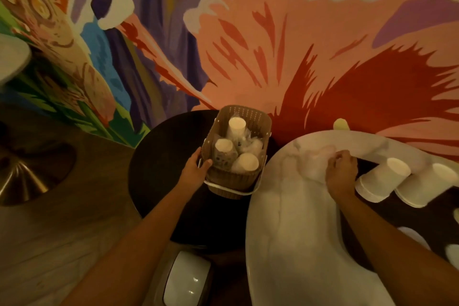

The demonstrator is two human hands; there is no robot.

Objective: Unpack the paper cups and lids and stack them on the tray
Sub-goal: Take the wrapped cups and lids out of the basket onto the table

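A woven brown basket with a white handle stands on a dark round stool. Inside it are three stacks of white paper cups in clear wrapping. My left hand grips the basket's left rim, thumb hooked over the edge. On the right, two unwrapped stacks of cups lie on their sides on a dark tray. My right hand rests on the marble table just left of those stacks, its fingers curled on a crumpled clear wrapper.
White round pieces, perhaps lids, lie at the tray's near right edge. A painted mural wall rises right behind the stool and table. A white-seated chair stands below me, and a brass table base is at the left.
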